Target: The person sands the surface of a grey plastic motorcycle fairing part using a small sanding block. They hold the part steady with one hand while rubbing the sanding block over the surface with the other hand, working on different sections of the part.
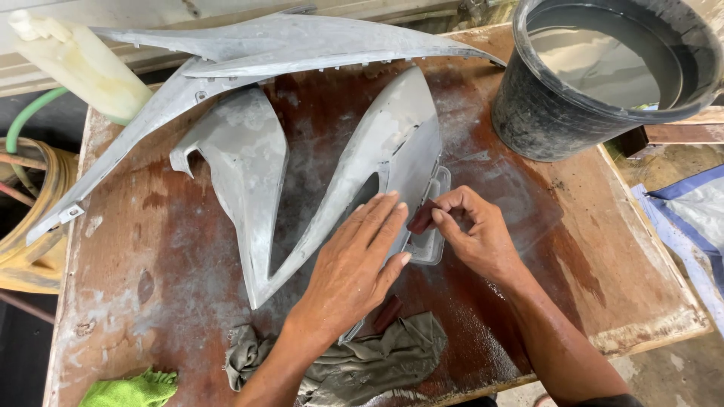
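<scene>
A: Head view first. What are the hands doing?

B: The left hand (pixel 354 260) lies flat, fingers straight and close together, pressing on the grey panel (pixel 377 158). It grips nothing. The right hand (pixel 475 234) pinches a small reddish-brown sandpaper piece (pixel 421 218) between thumb and fingertips, held against the panel's lower right edge.

A: And where does that panel lie?

B: On the wet wooden table (pixel 528 249), about its middle. It is V-shaped, with the point toward the person and two arms running away from it. The left hand covers the right arm of it.

A: What else sits around the panel?

B: Beyond it, at the table's far edge, lies a long thin grey fairing (pixel 249 53), touching or overlapping the panel's tips. Right of the panel, well apart, stands a black bucket (pixel 543 113) with cloudy water. Nearer the person than the panel lies a grey rag (pixel 377 358), and on it a second brown sandpaper scrap (pixel 388 313), just beside the left wrist. Far left of the rag, a green cloth (pixel 132 390). Up left of the panel, a pale plastic bottle (pixel 79 64), and below that a green hose (pixel 30 113) off the table.
</scene>
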